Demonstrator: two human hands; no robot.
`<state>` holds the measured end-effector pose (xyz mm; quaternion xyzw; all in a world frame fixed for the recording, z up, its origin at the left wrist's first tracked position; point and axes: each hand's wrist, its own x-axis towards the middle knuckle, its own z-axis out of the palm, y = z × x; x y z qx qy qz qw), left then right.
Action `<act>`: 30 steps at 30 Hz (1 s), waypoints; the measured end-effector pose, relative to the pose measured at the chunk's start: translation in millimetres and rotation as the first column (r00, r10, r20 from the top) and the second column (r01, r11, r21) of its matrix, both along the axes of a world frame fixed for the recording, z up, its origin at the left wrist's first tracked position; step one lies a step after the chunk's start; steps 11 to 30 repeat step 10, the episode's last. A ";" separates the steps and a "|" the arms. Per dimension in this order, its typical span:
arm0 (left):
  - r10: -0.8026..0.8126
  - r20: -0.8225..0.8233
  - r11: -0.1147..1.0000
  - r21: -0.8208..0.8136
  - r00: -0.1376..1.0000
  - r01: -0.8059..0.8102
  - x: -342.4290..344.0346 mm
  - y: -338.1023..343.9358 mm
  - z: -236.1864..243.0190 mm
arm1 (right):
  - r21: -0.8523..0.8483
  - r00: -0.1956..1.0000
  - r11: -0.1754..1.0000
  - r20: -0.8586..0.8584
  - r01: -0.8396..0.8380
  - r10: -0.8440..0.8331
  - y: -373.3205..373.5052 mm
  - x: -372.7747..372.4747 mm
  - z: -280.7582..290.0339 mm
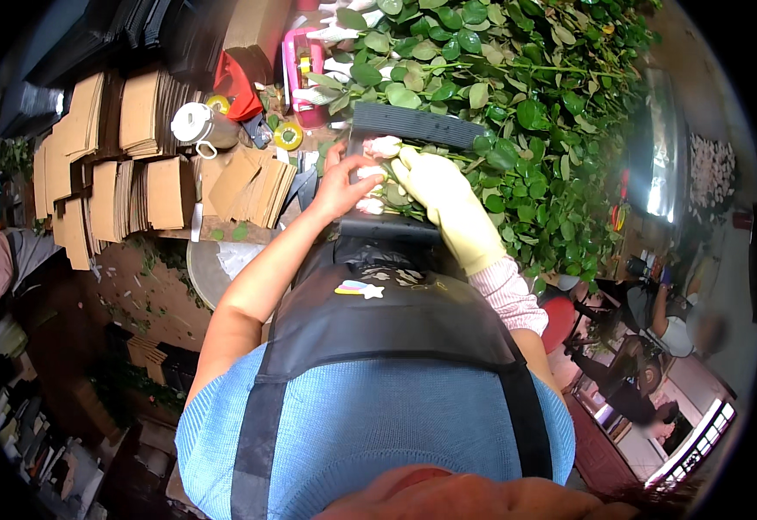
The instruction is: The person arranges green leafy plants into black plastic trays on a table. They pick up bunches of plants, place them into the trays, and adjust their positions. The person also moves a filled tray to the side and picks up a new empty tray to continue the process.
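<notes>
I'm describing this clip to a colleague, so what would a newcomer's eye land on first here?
First, the big heap of green rose foliage filling the upper right. At centre, the bare left hand and the yellow-gloved right hand meet over pale pink rosebuds on a black tray. To the left lie fanned stacks of brown cardboard sheets.

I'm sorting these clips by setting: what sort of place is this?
Probably a flower-packing workshop. A heap of leafy rose stems covers the bench, stacks of cardboard sleeves lie beside it, and the gloved right hand and bare left hand handle pale rosebuds.
</notes>
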<state>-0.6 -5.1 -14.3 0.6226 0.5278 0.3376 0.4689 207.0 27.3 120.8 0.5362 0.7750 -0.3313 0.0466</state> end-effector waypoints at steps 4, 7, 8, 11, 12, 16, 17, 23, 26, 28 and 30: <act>0.052 0.038 0.998 -0.027 0.998 -0.051 0.9 4.1 1.8 | 0.127 0.999 0.992 -0.036 -0.014 0.019 1.0 8.9 -15.1; -0.082 -0.076 0.991 -0.112 0.994 0.073 0.6 21.3 9.6 | 0.215 0.980 0.972 0.191 -0.095 0.053 -5.3 1.3 -28.3; -0.102 -0.056 0.975 -0.206 0.993 0.089 0.6 30.3 5.8 | 0.248 0.989 0.967 0.150 -0.049 0.012 -9.4 -0.9 -30.3; -0.126 -0.080 0.938 -0.334 0.989 0.092 2.4 39.1 -7.0 | 0.197 0.979 0.980 0.198 0.002 -0.041 -12.2 -4.7 -31.4; -0.126 -0.080 0.938 -0.334 0.989 0.092 2.4 39.1 -7.0 | 0.197 0.979 0.980 0.198 0.002 -0.041 -12.2 -4.7 -31.4; -0.126 -0.080 0.938 -0.334 0.989 0.092 2.4 39.1 -7.0 | 0.197 0.979 0.980 0.198 0.002 -0.041 -12.2 -4.7 -31.4; -0.126 -0.080 0.938 -0.334 0.989 0.092 2.4 39.1 -7.0 | 0.197 0.979 0.980 0.198 0.002 -0.041 -12.2 -4.7 -31.4; -0.126 -0.080 0.938 -0.334 0.989 0.092 2.4 39.1 -7.0 | 0.197 0.979 0.980 0.198 0.002 -0.041 -12.2 -4.7 -31.4; -0.126 -0.080 0.938 -0.334 0.989 0.092 2.4 39.1 -7.0 | 0.197 0.979 0.980 0.198 0.002 -0.041 -12.2 -4.7 -31.4; -0.126 -0.080 0.938 -0.334 0.989 0.092 2.4 39.1 -7.0 | 0.197 0.979 0.980 0.198 0.002 -0.041 -12.2 -4.7 -31.4; -0.126 -0.080 0.938 -0.334 0.989 0.092 2.4 39.1 -7.0 | 0.197 0.979 0.980 0.198 0.002 -0.041 -12.2 -4.7 -31.4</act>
